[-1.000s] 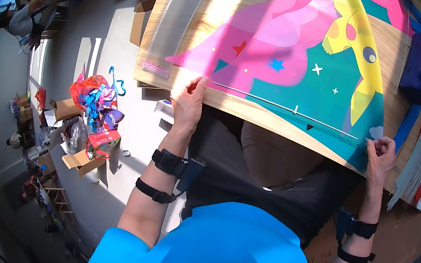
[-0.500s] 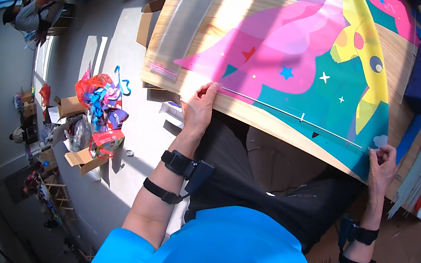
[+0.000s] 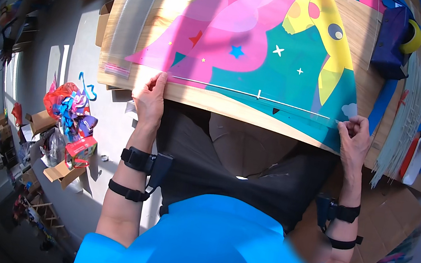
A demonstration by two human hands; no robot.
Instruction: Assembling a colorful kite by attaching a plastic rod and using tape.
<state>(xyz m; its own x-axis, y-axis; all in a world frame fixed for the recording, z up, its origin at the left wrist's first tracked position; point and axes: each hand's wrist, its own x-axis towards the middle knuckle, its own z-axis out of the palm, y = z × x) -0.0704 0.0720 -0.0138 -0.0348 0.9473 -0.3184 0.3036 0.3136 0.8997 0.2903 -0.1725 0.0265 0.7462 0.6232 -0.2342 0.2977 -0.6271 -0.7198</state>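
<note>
A large thin printed sheet in pink, teal and yellow, with stars and a round eye shape, lies on the wooden table. Along its near edge runs a thin white rod with a short crosspiece near its middle, and a narrow clear strip seems to run along it. My left hand, closed in a pinch, is at the rod's left end by the table's edge. At the right end my right hand pinches the clear strip's end over the teal corner. The fingertips partly hide what they grip.
A long clear plastic sleeve lies on the table's left. At the right stand a purple tape dispenser with a yellow roll and a bundle of thin pale rods. Bright wrapped items and a cardboard box sit on the floor left.
The whole view has shifted, so the table and sheet appear further left and slightly higher. Both hands keep their pinch at the two ends of the rod.
</note>
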